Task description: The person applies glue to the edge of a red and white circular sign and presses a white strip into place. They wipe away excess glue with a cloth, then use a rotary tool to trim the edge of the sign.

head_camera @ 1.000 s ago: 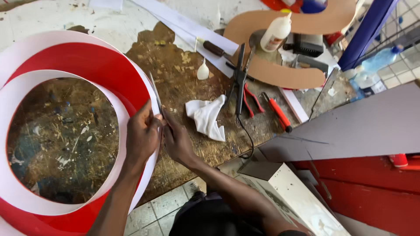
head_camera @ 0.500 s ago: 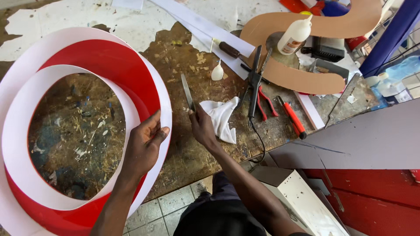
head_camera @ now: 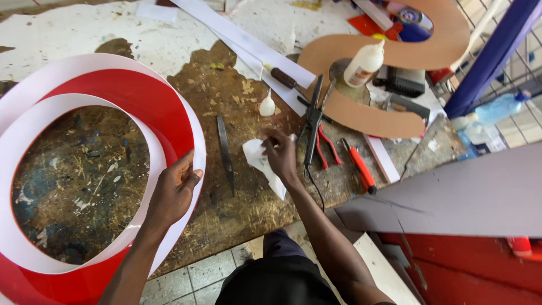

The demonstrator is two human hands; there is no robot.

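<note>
Looking down from head height, a scarred, paint-flecked worktop [head_camera: 226,85] is seen with two bare hands at work on it. The left hand [head_camera: 172,195] is laid on the outer white rim of a large red ring-shaped panel [head_camera: 130,96] at the left of the worktop, fingers curled over the edge and the thumb pressed on top. The right hand [head_camera: 279,155] is closed in a pinch on a crumpled white cloth [head_camera: 261,164], which lies near the middle of the worktop. Between the hands a thin dark metal blade [head_camera: 226,152] is left lying loose, apart from both.

A cut could be suffered, it is judged, if either hand were swept sideways across that bare blade. The ring panel overhangs the near edge and is steadied by one hand only, so a slip or a scratch to its glossy face seems possible.

Two containers are visible. A white squeeze bottle [head_camera: 363,65] is lying tilted on a brown curved board [head_camera: 361,116]; its contents cannot be seen through the opaque wall. A small white nozzle-topped bottle [head_camera: 266,105] stands just beyond the cloth; how full it is cannot be told.
</note>
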